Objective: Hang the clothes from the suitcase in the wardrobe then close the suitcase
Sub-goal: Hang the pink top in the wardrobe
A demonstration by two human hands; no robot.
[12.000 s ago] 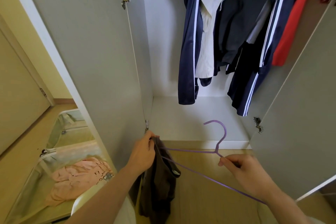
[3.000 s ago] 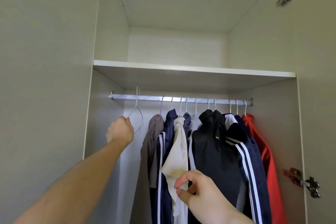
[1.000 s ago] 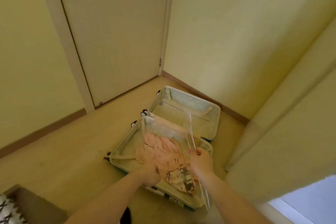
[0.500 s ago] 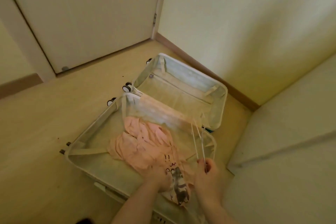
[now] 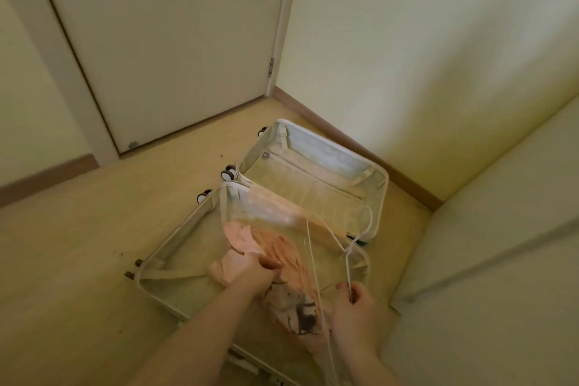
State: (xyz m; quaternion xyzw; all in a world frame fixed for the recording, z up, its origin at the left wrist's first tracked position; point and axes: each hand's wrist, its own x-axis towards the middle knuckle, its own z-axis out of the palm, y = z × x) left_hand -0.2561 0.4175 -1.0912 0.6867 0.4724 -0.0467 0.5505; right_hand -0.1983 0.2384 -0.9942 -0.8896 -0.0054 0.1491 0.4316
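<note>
A pale suitcase [image 5: 175,235] lies open flat on the floor, both halves showing. In the near half a pink garment [image 5: 282,255] with a dark print is bunched up and partly raised. My left hand [image 5: 253,271] is shut on a fold of it. My right hand [image 5: 354,304] grips a thin white wire hanger [image 5: 336,236], whose hook points toward the far half of the case. The hanger's wires cross over the pink cloth. The far half [image 5: 316,172] holds only its lining and strap.
A closed door [image 5: 163,41] stands beyond the suitcase, with yellow walls and a brown skirting board [image 5: 354,144] on the right. A pale wardrobe door [image 5: 488,247] juts in at the right, close to the suitcase. Bare wooden floor [image 5: 78,244] stretches left.
My left hand has gathered the pink garment and lifted it off the case lining. The hanger in my right hand has tipped farther over the garment. The camera has drawn back and tilted up.
</note>
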